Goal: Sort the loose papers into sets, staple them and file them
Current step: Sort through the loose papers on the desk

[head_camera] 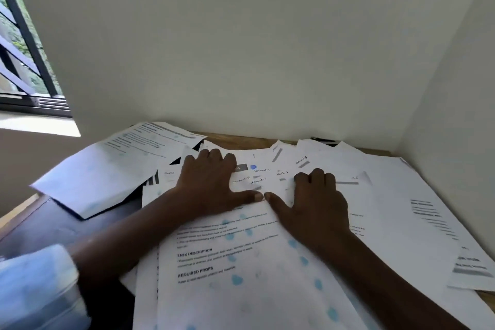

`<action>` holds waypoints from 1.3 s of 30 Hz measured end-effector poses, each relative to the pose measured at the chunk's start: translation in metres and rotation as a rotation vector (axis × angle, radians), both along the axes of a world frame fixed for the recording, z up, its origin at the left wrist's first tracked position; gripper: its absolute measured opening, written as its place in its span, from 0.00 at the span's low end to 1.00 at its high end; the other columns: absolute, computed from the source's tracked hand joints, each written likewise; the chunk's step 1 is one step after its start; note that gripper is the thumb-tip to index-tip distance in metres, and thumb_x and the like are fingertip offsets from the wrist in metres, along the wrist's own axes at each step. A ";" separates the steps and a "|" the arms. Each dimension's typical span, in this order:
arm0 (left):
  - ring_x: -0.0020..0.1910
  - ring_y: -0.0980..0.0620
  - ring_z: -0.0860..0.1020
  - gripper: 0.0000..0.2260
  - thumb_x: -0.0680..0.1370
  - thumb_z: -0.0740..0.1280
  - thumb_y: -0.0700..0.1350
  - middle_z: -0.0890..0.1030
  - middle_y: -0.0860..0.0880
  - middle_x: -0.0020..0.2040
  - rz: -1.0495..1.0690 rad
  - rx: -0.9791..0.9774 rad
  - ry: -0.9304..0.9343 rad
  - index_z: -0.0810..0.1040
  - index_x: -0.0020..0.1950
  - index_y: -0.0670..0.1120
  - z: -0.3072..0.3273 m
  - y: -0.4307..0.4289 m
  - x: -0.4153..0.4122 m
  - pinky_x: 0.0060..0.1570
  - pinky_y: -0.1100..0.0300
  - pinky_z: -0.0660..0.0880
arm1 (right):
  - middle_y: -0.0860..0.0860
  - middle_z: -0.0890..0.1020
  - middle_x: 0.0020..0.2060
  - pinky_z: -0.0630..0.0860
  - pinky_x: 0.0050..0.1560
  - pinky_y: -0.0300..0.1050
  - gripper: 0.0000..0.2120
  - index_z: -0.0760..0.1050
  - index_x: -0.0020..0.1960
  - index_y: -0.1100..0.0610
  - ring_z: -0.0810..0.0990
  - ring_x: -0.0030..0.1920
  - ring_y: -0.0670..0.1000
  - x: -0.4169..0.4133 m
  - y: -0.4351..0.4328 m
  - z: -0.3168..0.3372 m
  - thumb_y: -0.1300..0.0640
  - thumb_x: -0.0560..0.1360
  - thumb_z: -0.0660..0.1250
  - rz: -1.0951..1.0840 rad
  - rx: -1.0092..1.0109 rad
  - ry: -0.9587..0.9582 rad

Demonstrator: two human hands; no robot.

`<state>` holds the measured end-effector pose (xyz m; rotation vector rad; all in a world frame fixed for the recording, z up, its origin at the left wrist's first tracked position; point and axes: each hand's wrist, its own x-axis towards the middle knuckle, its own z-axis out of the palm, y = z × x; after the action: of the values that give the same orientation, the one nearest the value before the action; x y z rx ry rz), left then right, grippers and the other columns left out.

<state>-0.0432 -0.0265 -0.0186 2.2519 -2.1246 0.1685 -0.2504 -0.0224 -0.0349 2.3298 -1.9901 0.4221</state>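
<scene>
Several loose printed papers (249, 270) lie overlapping across a wooden desk (241, 139). The nearest sheet carries black headings and pale blue spots. My left hand (209, 185) lies flat on the pile, fingers spread and pointing away from me. My right hand (316, 203) rests palm-down beside it, its fingertips bent slightly onto the sheets. The two thumbs nearly meet in the middle of the pile. More papers (120, 169) stick out over the desk's left edge, and another spread of sheets (417, 211) covers the right side. No stapler or file shows.
White walls close the desk in at the back and right. A barred window (24, 61) is at upper left. A small dark object (324, 140) lies at the back edge by the wall. A dark surface (59, 222) sits lower left.
</scene>
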 end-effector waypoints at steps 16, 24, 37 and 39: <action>0.56 0.54 0.71 0.35 0.65 0.57 0.83 0.70 0.59 0.52 -0.224 -0.185 0.324 0.69 0.58 0.58 -0.009 -0.009 0.015 0.55 0.52 0.66 | 0.47 0.75 0.62 0.71 0.62 0.51 0.35 0.67 0.75 0.46 0.69 0.67 0.52 -0.007 -0.004 -0.003 0.28 0.75 0.60 -0.075 -0.034 -0.336; 0.55 0.59 0.73 0.12 0.75 0.72 0.60 0.74 0.61 0.53 -0.488 -0.323 0.519 0.75 0.55 0.60 -0.002 -0.005 0.029 0.55 0.57 0.71 | 0.42 0.83 0.41 0.79 0.49 0.53 0.13 0.75 0.59 0.44 0.82 0.43 0.48 -0.018 -0.011 -0.003 0.46 0.77 0.71 0.057 -0.012 -0.770; 0.48 0.55 0.84 0.16 0.75 0.77 0.37 0.86 0.57 0.46 -0.469 -0.194 0.889 0.83 0.57 0.54 0.007 -0.005 0.036 0.49 0.68 0.76 | 0.48 0.87 0.44 0.77 0.46 0.48 0.16 0.83 0.54 0.44 0.83 0.42 0.55 -0.024 -0.024 -0.010 0.65 0.79 0.67 0.253 0.074 -1.065; 0.47 0.54 0.83 0.16 0.74 0.77 0.36 0.85 0.57 0.46 -0.478 -0.200 0.883 0.83 0.55 0.54 0.009 -0.004 0.039 0.48 0.68 0.76 | 0.47 0.87 0.43 0.77 0.46 0.46 0.15 0.84 0.53 0.45 0.84 0.42 0.52 -0.025 -0.025 -0.009 0.64 0.79 0.68 0.245 0.081 -1.094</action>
<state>-0.0044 -0.0309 -0.0099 1.2642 -1.9055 -0.5045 -0.2753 -0.0475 -0.0435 2.6639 -1.9689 2.0085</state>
